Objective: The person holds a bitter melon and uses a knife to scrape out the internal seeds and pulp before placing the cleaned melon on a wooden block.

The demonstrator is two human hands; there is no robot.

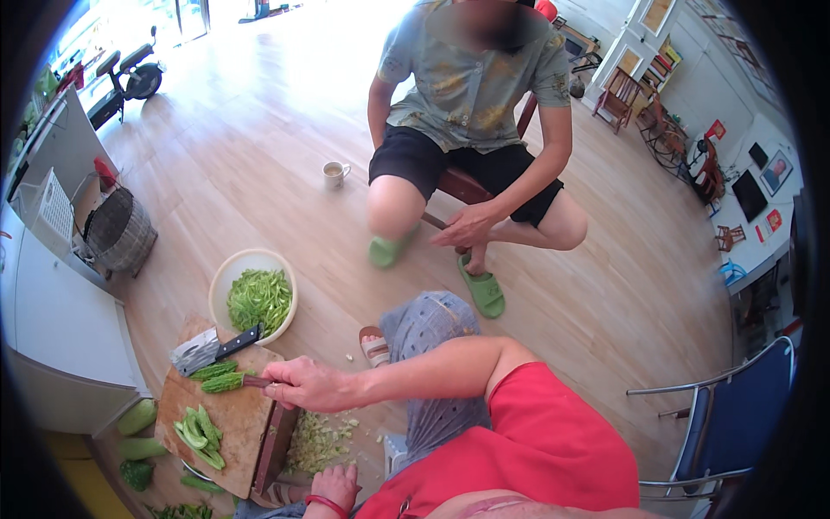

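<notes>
Head view, looking down: a bitter gourd piece (pixel 226 381) lies near the middle of the wooden cutting board (pixel 233 428), toward its far edge, with a second green piece (pixel 213 370) just beside it. The right hand (pixel 309 386) reaches across from the board's right edge, its fingers closed around a thin reddish-brown handle (pixel 257 381) whose tip meets the near end of the gourd piece. The left hand (pixel 335 488) sits low by the board's near right corner, a red band at the wrist; whether its fingers are together or apart I cannot tell, and it holds nothing that shows. A cleaver (pixel 212 348) rests across the far corner of the board, blade to the left, dark handle pointing right. More cut gourd halves (pixel 199 434) are heaped near the left edge of the board. Just beyond the far edge stands a pale round bowl (pixel 222 281) filled with sliced green strips (pixel 258 299). Pale green scraps (pixel 318 441) are scattered on the floor right of the board, and whole gourds (pixel 138 432) lie on the floor to its left. Farther off on the wooden floor (pixel 259 156) stand a small cup (pixel 334 174) and a woven basket (pixel 120 230), and another person (pixel 471 130) sits on a stool in green slippers.
</notes>
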